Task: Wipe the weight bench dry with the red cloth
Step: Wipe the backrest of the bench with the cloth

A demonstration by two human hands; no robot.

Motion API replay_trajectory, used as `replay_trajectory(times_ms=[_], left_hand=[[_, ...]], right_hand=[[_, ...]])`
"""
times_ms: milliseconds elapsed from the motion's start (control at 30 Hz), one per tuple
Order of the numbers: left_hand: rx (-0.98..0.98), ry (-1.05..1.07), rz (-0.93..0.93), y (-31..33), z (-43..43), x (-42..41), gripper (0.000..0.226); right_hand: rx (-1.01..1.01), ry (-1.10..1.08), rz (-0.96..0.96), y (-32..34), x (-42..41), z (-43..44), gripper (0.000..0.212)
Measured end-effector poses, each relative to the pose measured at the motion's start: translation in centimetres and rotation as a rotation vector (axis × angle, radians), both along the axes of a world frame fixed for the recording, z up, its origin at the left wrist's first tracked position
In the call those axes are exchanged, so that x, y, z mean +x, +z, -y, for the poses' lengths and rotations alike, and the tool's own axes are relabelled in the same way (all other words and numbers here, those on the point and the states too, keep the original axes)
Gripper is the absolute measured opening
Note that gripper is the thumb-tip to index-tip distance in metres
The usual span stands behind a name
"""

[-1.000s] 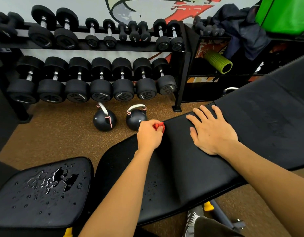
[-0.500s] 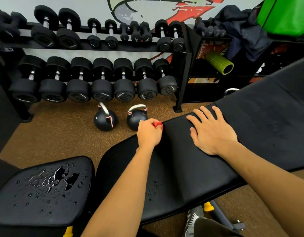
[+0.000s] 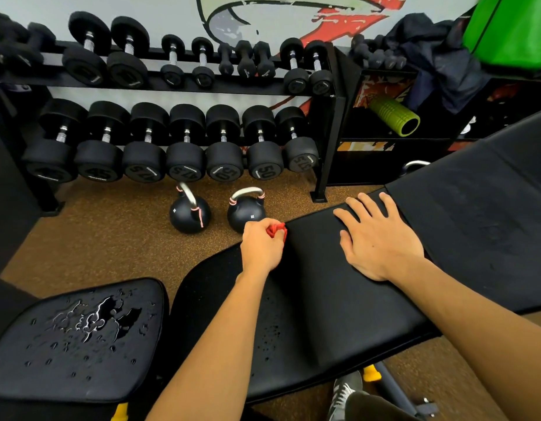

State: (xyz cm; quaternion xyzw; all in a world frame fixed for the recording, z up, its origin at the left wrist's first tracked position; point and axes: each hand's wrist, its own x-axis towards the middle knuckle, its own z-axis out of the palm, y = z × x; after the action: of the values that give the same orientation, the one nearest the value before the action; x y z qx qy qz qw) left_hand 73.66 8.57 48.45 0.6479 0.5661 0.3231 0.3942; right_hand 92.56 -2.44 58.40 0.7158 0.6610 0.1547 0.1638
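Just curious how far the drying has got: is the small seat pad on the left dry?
No, the seat pad carries puddles and beads of water across its top.

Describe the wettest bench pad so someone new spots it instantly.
Start at the dumbbell rack and come down across the floor to the weight bench. The seat pad is its smaller, rounded cushion at lower left, beside the long back pad. It alone carries a puddle ringed by droplets; the long pad shows only scattered specks.
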Motion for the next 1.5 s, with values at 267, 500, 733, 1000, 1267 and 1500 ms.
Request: replay_trajectory(times_ms=[267, 500, 733, 1000, 1267, 1500], left_hand=[[-0.045, 0.008, -0.039, 0.0, -0.6, -1.6, 0.01], [-0.046, -0.061, 0.014, -0.3, 0.1, -2.4, 0.013], [-0.008, 0.001, 0.018, -0.4, 1.3, -1.7, 0.009], [-0.086, 0.023, -0.02, -1.0, 2.1, -3.3, 0.009], [-0.089, -0.066, 0.007, -1.1, 3.7, -4.5, 0.01], [-0.048, -0.047, 0.034, -0.2, 6.5, -3.0, 0.014]], right_hand=[[-0.005, 0.003, 0.004, -0.3, 0.1, -0.2, 0.07], [0.001, 0.002, -0.009, -0.2, 0.1, -0.1, 0.07], [-0.008, -0.001, -0.01, 0.0, -0.1, -0.2, 0.073], [-0.012, -0.002, 0.006, -0.2, 0.1, -0.3, 0.072], [-0.008, 0.0, 0.015, -0.6, 0.3, -0.4, 0.07], [-0.008, 0.003, 0.01, -0.4, 0.0, -0.4, 0.072]])
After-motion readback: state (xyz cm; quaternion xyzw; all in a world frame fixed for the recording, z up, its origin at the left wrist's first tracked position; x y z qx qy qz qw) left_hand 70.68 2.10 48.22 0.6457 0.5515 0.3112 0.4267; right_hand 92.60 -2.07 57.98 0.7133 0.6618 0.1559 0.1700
